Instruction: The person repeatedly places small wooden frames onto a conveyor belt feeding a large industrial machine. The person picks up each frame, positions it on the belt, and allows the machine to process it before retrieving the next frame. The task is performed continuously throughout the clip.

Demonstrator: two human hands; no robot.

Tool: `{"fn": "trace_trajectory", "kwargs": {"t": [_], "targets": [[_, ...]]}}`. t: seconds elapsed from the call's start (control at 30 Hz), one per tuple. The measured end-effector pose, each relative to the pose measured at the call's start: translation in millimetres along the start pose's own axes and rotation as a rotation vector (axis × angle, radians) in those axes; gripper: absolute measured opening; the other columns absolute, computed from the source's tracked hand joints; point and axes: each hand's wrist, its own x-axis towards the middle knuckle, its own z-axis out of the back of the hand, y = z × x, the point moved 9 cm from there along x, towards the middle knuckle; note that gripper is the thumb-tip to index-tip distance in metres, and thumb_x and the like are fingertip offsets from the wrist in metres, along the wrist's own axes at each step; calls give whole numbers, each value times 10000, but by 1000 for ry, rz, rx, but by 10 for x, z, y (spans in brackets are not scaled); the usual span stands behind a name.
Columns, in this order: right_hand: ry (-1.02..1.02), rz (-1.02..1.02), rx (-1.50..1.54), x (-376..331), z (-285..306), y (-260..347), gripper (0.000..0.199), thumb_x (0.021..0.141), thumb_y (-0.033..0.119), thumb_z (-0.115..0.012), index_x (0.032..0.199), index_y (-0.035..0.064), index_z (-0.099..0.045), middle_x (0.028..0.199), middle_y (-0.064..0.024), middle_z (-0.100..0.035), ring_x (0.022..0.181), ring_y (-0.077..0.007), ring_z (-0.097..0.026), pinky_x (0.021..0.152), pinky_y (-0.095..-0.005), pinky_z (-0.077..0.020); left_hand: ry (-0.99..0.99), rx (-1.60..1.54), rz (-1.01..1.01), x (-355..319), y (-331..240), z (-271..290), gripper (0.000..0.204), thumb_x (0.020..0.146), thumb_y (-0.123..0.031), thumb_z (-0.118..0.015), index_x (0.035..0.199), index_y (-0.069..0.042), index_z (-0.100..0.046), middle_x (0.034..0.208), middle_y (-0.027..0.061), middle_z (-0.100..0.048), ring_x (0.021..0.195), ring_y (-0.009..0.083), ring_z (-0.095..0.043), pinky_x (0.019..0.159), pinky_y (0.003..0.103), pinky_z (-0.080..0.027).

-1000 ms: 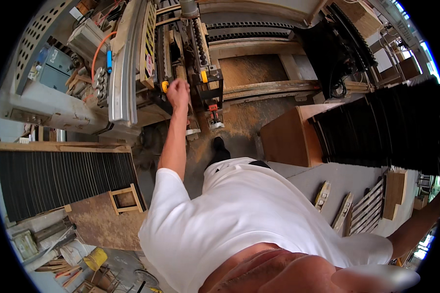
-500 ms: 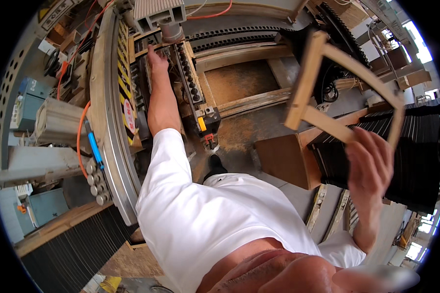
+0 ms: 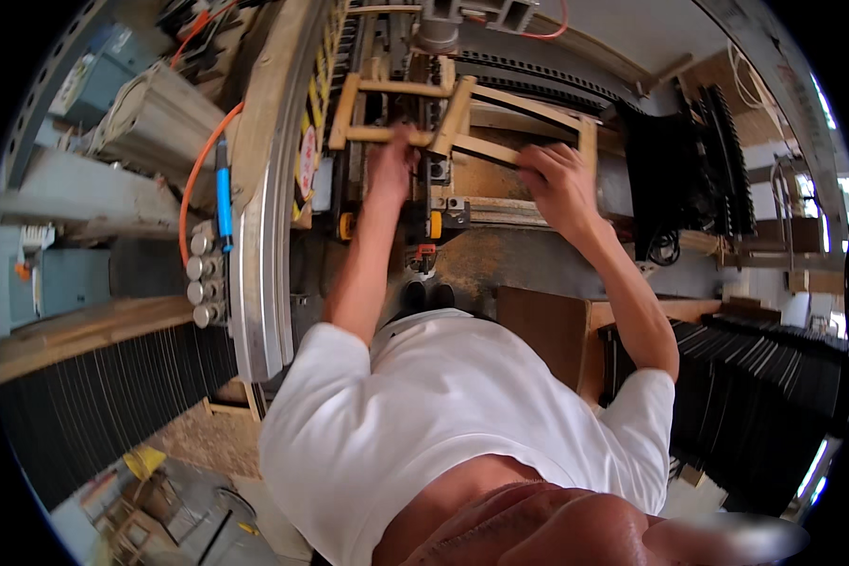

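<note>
Two light wooden frames lie side by side over the machine bed, nearly touching where their end bars meet. My left hand is closed at the lower rail of the left wooden frame, its fingers partly blurred. My right hand has its fingers wrapped round the lower rail of the right wooden frame. Beneath the frames run the machine's narrow rails with dark rollers, ending in a yellow-marked block and a small red clamp-like part.
A metal cylinder head stands above the bed. On the left runs a thick machine beam with a blue air gun-like tool and orange hose. Dark stacked strips fill the right side, beside a brown board.
My right hand has brought its frame from the right side over the machine bed. My left hand has drawn back from the bed's far end and now is at another frame there.
</note>
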Motion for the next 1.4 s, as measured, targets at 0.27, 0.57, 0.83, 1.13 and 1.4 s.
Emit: {"fn": "trace_trajectory", "kwargs": {"t": [0.27,0.57,0.83,1.13,1.4], "targets": [[9,290,98,1033,-1653,209,155,807,133,-625,950,91,-669,921,-60,-686,922,-258,-587,808,-390,-439,-121,-36,65,-2399,206,623,336,935,-99,-532,1269,-86,-495,1186,51,-584,1044,169,-575,850,334,-487],[127,284,-163,1566,-2411,-26,220,811,105,-572,1023,126,-628,914,-78,-688,960,-241,-593,815,-379,-388,-480,-101,-68,-3638,409,1059,408,876,-151,-638,1251,-75,-497,1143,56,-602,1010,184,-586,858,368,-474],[254,312,-506,2309,-2659,-278,331,866,88,-587,1197,74,-571,849,-132,-683,989,-289,-595,901,-435,-388,-744,-252,-182,-4141,821,1822,340,863,-214,-675,1179,-149,-566,1134,-46,-611,1046,116,-551,895,324,-416],[226,370,-533,2664,-2901,-473,113,826,46,-589,922,94,-625,786,-114,-666,829,-290,-639,927,-485,-374,-965,-345,-249,-4414,1183,2294,357,893,-206,-644,1215,-101,-533,1153,16,-606,1041,157,-552,894,338,-422],[152,382,-480,2715,-2922,-506,107,832,72,-548,875,118,-635,770,-127,-659,813,-307,-619,842,-465,-399,-1049,-259,-184,-4407,1327,2467,327,906,-230,-631,1194,-96,-550,1166,26,-587,1002,179,-553,813,316,-456]]}}
